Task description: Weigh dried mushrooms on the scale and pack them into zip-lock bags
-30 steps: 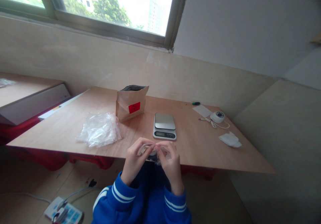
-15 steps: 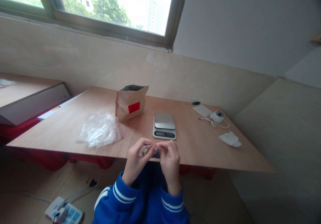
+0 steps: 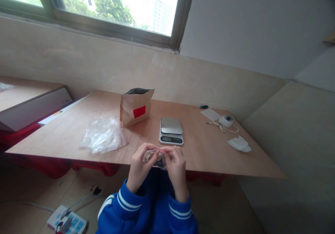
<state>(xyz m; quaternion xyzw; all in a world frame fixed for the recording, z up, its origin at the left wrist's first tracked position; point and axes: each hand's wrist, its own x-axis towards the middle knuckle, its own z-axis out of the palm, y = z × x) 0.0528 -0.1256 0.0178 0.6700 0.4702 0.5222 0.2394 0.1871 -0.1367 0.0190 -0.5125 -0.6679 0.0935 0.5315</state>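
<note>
Both hands pinch the top edge of a small clear plastic bag (image 3: 150, 155) at the table's front edge. Something pale brown shows through the plastic, too small to name. My left hand (image 3: 141, 162) is closed on the left part of the bag's edge. Close beside it, my right hand (image 3: 176, 166) is closed on the edge further right, and the fingertips nearly meet. Just beyond the hands lies a kitchen scale (image 3: 171, 131) with a bare steel plate. A brown paper pouch (image 3: 131, 110) with a red label stands open behind and to the left.
A pile of clear plastic bags (image 3: 103, 135) lies at left on the wooden table (image 3: 204, 153). To the right are a small white camera (image 3: 226, 121) with its cable, a green-handled screwdriver (image 3: 203, 107), white paper (image 3: 210, 114) and a crumpled white tissue (image 3: 239, 144). A power strip (image 3: 67, 220) sits on the floor.
My fingertips have shifted slightly to the left along the bag's edge, and more of the plastic shows below them. Things on the table stay where they were.
</note>
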